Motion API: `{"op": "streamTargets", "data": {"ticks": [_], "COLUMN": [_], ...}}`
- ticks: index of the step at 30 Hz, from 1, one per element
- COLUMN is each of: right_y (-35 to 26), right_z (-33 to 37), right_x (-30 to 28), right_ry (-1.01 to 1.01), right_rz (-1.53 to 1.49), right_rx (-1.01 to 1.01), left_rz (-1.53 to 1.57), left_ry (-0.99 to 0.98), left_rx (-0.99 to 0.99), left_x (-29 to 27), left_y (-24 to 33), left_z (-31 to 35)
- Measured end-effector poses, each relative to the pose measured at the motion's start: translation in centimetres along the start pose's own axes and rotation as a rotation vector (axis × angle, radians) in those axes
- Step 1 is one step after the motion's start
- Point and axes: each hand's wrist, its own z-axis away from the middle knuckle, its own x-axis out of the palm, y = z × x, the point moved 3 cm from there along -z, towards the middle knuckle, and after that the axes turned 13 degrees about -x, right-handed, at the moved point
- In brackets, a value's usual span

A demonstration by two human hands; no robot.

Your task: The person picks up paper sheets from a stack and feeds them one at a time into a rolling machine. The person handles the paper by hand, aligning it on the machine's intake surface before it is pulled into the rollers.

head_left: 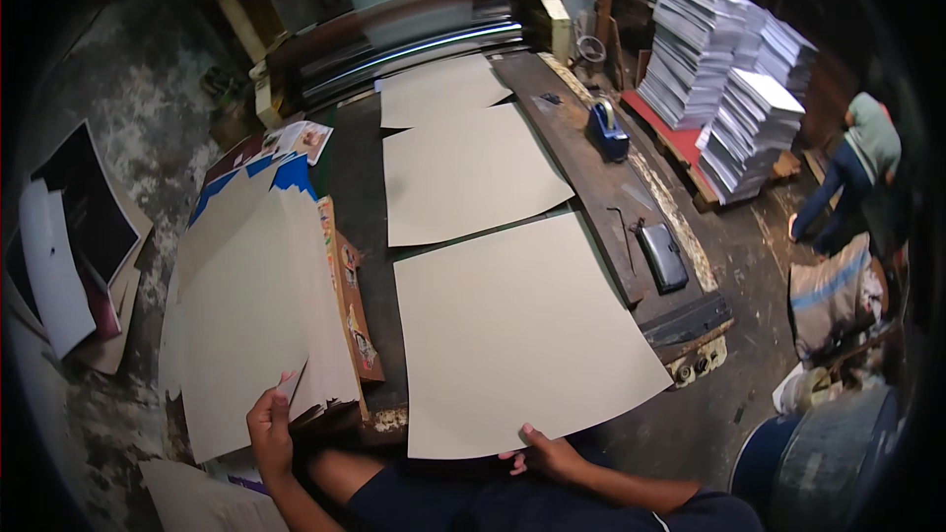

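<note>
Three beige cardboard sheets lie in a row on the dark machine bed, running away from me toward the rollers (424,39). My right hand (544,455) pinches the near edge of the closest cardboard sheet (522,335), thumb on top. Beyond it are the middle sheet (473,177) and the far sheet (443,94), with edges meeting or slightly overlapping. On the left, my left hand (272,426) is closed on the near right corner of the top sheet of a cardboard stack (246,296); the corner bends up slightly between thumb and fingers.
A blue tape dispenser (608,133), a black case (662,256) and a thin hex key (623,236) rest on the bed's right side. Tall paper stacks (695,49) stand on a red pallet at right. A person (857,167) bends nearby. A drum (828,463) is at lower right.
</note>
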Motion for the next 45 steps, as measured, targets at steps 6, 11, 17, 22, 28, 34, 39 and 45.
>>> {"op": "streamTargets", "data": {"ticks": [6, 11, 17, 22, 28, 34, 39, 45], "right_y": [-2.3, -2.6, -4.6, -12.1, -17.5, -17.6, -17.2, -17.1], "right_z": [-4.0, -6.2, -4.7, 1.3, 13.3, 12.1, 11.2, 11.0], "right_x": [1.0, 1.7, -1.3, -11.9, -25.7, -30.4, -31.5, -33.3], "right_ry": [0.128, 0.192, 0.42, 0.704, 1.337, 1.196, 1.234, 1.228], "right_rz": [-0.055, -0.084, -0.033, 0.624, 1.261, 1.045, 1.087, 1.075], "right_rx": [-0.066, -0.26, -0.361, -0.573, -0.438, -0.243, -0.258, -0.28], "left_rz": [-0.072, -0.283, -0.272, 0.622, -0.344, -0.273, -0.319, -0.408], "left_ry": [0.271, 0.336, 0.25, 0.693, 0.324, 0.332, 0.399, 0.433], "left_rx": [-0.088, 0.082, -0.123, -0.055, 0.313, 0.276, 0.25, 0.244], "left_x": [1.6, 2.5, 1.5, -1.9, 4.9, 2.5, 4.7, 4.6], "left_y": [0.2, 1.9, -2.6, -0.6, 0.2, -4.1, 0.3, 1.1], "left_z": [0.4, 0.9, -0.2, 0.1, 2.2, 0.0, 1.5, 1.9]}}
